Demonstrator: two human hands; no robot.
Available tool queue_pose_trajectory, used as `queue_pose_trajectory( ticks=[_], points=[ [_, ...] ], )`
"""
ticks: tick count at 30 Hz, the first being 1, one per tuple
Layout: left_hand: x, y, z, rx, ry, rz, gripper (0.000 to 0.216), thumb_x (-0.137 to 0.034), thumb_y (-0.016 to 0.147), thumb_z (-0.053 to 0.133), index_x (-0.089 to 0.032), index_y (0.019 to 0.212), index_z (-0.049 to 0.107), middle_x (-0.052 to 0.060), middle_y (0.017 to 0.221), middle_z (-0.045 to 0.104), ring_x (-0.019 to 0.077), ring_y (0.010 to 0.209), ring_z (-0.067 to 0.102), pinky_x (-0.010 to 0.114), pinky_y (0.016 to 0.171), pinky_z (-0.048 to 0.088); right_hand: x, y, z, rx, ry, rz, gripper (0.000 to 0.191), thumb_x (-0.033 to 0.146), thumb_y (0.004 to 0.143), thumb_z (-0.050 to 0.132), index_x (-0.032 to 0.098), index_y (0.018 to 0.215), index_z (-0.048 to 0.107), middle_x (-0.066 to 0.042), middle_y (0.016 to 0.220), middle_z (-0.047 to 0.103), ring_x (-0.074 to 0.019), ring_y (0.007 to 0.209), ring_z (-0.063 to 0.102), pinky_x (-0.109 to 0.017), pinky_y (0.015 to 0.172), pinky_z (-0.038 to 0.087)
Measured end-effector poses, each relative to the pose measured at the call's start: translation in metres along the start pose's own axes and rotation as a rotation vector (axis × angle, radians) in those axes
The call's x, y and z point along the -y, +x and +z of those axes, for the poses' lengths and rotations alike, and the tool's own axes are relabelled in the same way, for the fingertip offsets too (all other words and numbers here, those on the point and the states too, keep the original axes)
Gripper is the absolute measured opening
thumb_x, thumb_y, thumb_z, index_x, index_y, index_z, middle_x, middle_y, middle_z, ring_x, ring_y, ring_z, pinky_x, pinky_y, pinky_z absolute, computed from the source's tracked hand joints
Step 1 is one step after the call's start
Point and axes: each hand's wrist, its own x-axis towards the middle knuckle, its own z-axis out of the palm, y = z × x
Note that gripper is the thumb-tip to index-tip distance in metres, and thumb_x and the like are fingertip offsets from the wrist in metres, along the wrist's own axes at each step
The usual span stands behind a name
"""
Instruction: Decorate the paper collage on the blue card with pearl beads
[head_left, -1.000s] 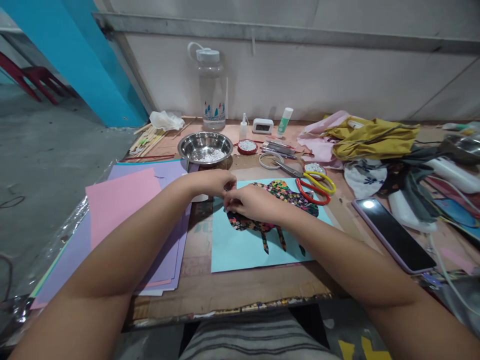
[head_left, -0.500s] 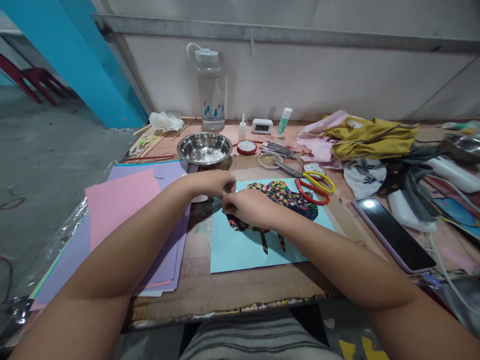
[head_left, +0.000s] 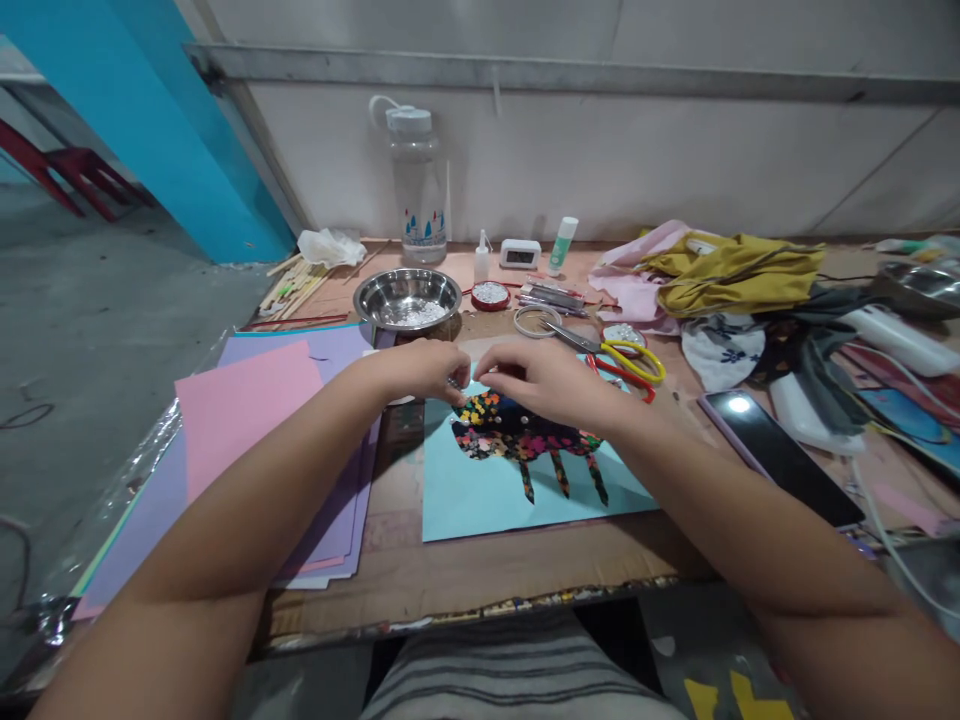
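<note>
A light blue sheet of paper (head_left: 465, 510) lies on the table. On it is a dark, animal-like paper cutout (head_left: 517, 440) with colourful floral specks and strip-like legs. My left hand (head_left: 431, 368) is at the cutout's upper left end, fingers closed; what they pinch is small and dark, too small to name. Over the cutout's upper middle, my right hand (head_left: 547, 380) hovers with thumb and fingers loosely curved and apart, holding nothing I can see. It hides part of the cutout. Red-and-yellow-handled scissors (head_left: 634, 360) rest just beyond that hand.
Purple and pink paper sheets (head_left: 247, 400) are stacked at left. Behind stand a steel bowl (head_left: 409, 290), a water bottle (head_left: 420, 200), a small glue bottle (head_left: 481, 258) and a glue stick (head_left: 564, 245). At right lie a phone (head_left: 780, 455) and crumpled cloth (head_left: 742, 275).
My right hand has drawn away from my left, up and to the right, and its fingers have opened. More of the cutout's left part and legs now show. My left hand has barely moved.
</note>
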Motion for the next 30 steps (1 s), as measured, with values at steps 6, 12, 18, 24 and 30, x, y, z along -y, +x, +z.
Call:
queue_pose_trajectory(
  ticks=[6, 12, 18, 24, 30],
  points=[
    [-0.011, -0.017, -0.018, 0.132, -0.073, -0.031, 0.049, -0.040, 0.071, 0.076, -0.028, 0.117, 0.065, 0.006, 0.124, 0.062, 0.0242, 0.109, 0.058, 0.029, 0.087, 0.042, -0.034, -0.031, -0.020, -0.068, -0.024, 0.194, 0.020, 0.027, 0.091, 0.055, 0.019, 0.094, 0.073, -0.003, 0.087, 0.073, -0.0152, 0.074, 0.061, -0.026, 0.066, 0.040],
    [-0.019, -0.013, -0.013, 0.135, 0.033, -0.055, 0.050, -0.043, 0.069, 0.078, -0.025, 0.115, 0.063, 0.007, 0.117, 0.061, 0.0280, 0.107, 0.056, 0.034, 0.085, 0.041, -0.037, -0.040, -0.031, -0.187, -0.058, 0.215, 0.023, 0.033, 0.090, 0.056, 0.020, 0.092, 0.074, 0.000, 0.073, 0.069, -0.0126, 0.060, 0.054, -0.025, 0.058, 0.035],
    [-0.010, -0.009, -0.005, 0.128, 0.011, -0.047, 0.045, -0.046, 0.073, 0.076, -0.027, 0.111, 0.063, 0.006, 0.116, 0.060, 0.0282, 0.109, 0.054, 0.035, 0.088, 0.040, -0.034, -0.043, -0.032, -0.191, -0.142, 0.199, 0.020, 0.032, 0.091, 0.057, 0.022, 0.094, 0.074, 0.000, 0.076, 0.071, -0.0129, 0.062, 0.056, -0.024, 0.059, 0.035],
    [-0.016, -0.007, -0.004, 0.126, 0.091, -0.075, 0.048, -0.046, 0.071, 0.079, -0.026, 0.112, 0.063, 0.009, 0.117, 0.060, 0.0297, 0.107, 0.056, 0.037, 0.085, 0.040, -0.036, -0.044, -0.034, -0.187, -0.186, 0.191, 0.021, 0.032, 0.092, 0.056, 0.022, 0.096, 0.074, -0.001, 0.079, 0.073, -0.0140, 0.064, 0.059, -0.025, 0.061, 0.035],
    [-0.026, -0.009, -0.005, 0.114, 0.157, -0.087, 0.042, -0.041, 0.073, 0.077, -0.024, 0.109, 0.064, 0.009, 0.115, 0.062, 0.0303, 0.106, 0.057, 0.038, 0.083, 0.040, -0.038, -0.044, -0.033, -0.179, -0.209, 0.179, 0.020, 0.031, 0.092, 0.056, 0.022, 0.096, 0.073, -0.001, 0.081, 0.073, -0.0143, 0.067, 0.060, -0.025, 0.062, 0.035]
  ],
)
